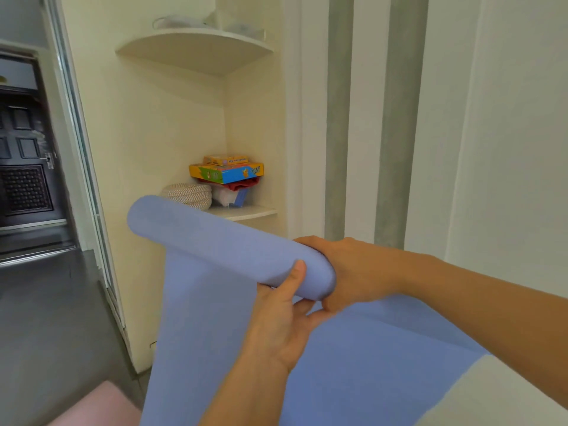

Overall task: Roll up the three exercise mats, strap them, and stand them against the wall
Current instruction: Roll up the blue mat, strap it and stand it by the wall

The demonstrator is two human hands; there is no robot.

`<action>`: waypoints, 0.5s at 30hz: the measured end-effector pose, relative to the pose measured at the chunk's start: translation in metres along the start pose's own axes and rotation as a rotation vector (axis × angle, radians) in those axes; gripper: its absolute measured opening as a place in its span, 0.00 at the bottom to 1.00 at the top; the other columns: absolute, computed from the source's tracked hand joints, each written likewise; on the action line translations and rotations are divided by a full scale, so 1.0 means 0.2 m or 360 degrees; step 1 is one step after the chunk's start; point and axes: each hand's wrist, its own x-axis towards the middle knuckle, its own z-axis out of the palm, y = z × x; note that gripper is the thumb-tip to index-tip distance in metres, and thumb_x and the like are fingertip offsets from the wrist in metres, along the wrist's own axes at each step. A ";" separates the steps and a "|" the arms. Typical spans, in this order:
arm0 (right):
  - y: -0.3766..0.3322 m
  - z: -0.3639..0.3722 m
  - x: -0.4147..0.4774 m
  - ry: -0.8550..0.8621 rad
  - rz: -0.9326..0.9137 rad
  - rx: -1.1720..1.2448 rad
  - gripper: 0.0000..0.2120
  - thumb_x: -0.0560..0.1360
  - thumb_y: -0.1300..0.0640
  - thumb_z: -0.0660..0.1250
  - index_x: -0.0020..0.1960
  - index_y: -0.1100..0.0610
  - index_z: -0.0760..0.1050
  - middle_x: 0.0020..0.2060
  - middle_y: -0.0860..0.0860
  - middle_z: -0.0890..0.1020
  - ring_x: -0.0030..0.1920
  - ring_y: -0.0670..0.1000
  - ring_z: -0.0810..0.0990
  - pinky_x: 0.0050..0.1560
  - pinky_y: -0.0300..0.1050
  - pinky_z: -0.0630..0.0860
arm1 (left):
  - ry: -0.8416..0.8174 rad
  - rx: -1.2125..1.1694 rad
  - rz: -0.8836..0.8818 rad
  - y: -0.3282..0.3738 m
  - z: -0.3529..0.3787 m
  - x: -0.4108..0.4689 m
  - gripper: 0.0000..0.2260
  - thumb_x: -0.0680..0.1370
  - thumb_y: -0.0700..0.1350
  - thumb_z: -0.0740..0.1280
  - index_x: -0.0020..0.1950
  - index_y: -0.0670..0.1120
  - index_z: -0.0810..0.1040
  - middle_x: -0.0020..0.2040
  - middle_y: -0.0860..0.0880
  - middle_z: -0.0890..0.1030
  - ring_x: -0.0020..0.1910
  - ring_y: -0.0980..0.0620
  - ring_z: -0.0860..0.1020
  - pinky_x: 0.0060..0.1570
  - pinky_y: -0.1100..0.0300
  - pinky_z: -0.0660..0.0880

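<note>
Currently I hold the partly rolled blue mat (215,238) aloft. My left hand (282,327) pinches the roll, thumb on top. My right hand (353,272) curls round its end. The loose sheet hangs below my fingers.

Cream walls (172,133) meet in a corner fitted with two curved shelves. The upper shelf (196,46) carries pale items, perhaps bags. The lower shelf (246,212) holds colourful boxes (227,173) beside a coiled rope (189,194). At left, a metal door frame (76,118) borders a dark panelled door (24,149) above a grey floor (55,318). At right, grey vertical stripes (338,118) run down a white wall.
</note>
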 end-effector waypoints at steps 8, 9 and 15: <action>-0.10 0.07 -0.05 0.0573 -0.0163 -0.0632 0.45 0.71 0.44 0.70 0.76 0.44 0.42 0.50 0.51 0.76 0.48 0.55 0.79 0.42 0.47 0.74 | -0.0028 -0.0158 0.0075 0.08 0.08 0.01 0.24 0.69 0.53 0.68 0.64 0.48 0.77 0.55 0.45 0.84 0.50 0.49 0.83 0.44 0.47 0.80; -0.10 0.07 -0.05 0.0595 -0.0185 -0.0688 0.46 0.71 0.43 0.69 0.76 0.44 0.41 0.51 0.51 0.75 0.47 0.55 0.79 0.41 0.46 0.73 | 0.0026 -0.0181 0.0099 0.07 0.09 0.02 0.25 0.69 0.53 0.69 0.65 0.48 0.76 0.56 0.46 0.83 0.51 0.48 0.83 0.42 0.48 0.80; 0.02 -0.14 -0.04 -0.0158 -0.0041 0.0309 0.44 0.62 0.46 0.79 0.71 0.39 0.59 0.61 0.39 0.75 0.60 0.42 0.76 0.62 0.43 0.73 | -0.0002 -0.0201 0.0256 0.01 0.09 0.01 0.27 0.71 0.46 0.72 0.69 0.43 0.72 0.59 0.43 0.81 0.54 0.47 0.82 0.35 0.55 0.79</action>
